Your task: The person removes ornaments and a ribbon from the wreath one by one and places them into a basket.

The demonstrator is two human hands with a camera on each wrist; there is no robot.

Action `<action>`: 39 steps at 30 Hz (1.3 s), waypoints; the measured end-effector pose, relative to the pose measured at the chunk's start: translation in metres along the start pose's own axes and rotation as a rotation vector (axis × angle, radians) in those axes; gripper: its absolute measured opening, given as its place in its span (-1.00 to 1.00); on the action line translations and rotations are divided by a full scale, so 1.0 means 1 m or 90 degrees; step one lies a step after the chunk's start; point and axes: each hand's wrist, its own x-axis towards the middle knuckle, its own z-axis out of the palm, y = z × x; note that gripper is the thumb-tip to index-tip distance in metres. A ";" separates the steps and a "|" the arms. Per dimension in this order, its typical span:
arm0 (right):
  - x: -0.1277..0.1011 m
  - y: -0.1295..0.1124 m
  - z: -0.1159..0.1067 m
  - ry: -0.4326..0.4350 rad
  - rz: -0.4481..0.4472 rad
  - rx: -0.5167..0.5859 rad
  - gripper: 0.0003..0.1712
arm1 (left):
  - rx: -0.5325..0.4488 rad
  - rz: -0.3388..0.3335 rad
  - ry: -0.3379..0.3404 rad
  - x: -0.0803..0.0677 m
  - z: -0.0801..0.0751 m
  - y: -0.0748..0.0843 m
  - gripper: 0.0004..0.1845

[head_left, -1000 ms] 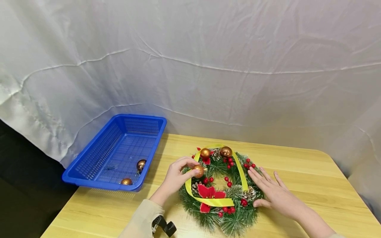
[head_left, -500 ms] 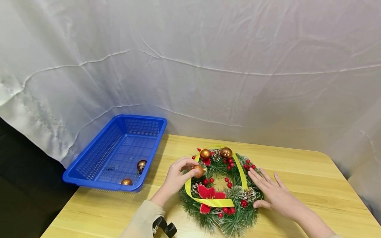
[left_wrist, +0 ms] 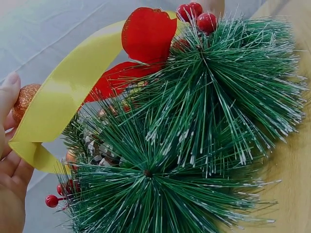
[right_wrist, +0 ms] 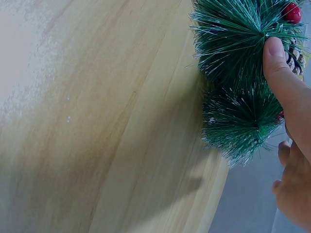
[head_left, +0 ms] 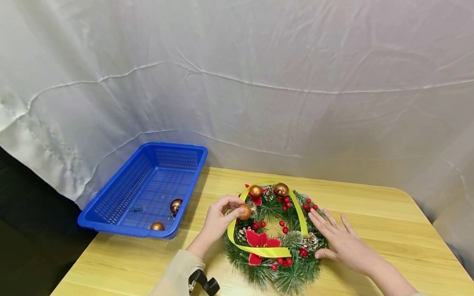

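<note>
L hand (head_left: 216, 220) is pinching a gold bauble (head_left: 245, 211) at the wreath (head_left: 275, 236), lower center of frame. R hand (head_left: 342, 242), fingers straight, is pressing the wreath's right edge on the counter (head_left: 389, 222).

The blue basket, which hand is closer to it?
Left. The left hand pinches a gold ball at the wreath's side facing the blue basket. The right hand rests flat on the wreath's far side, away from the basket.
</note>
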 end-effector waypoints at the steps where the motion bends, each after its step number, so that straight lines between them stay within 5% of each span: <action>1: 0.000 0.000 0.000 0.000 0.001 0.000 0.11 | -0.010 -0.003 -0.001 0.000 0.000 0.000 -0.81; 12: 0.000 0.000 0.000 -0.001 0.001 -0.002 0.11 | -0.043 -0.044 0.019 0.000 0.001 -0.002 -0.82; 20: 0.000 -0.001 0.000 0.000 -0.001 0.003 0.10 | -0.061 -0.051 0.038 0.002 -0.001 -0.023 -0.80; 29: 0.000 -0.001 -0.001 -0.001 0.000 0.003 0.11 | -0.068 0.003 0.073 0.007 -0.015 -0.008 -0.77; 39: 0.000 0.000 -0.001 -0.001 -0.005 0.005 0.11 | -0.036 0.017 0.186 0.009 -0.031 0.003 -0.76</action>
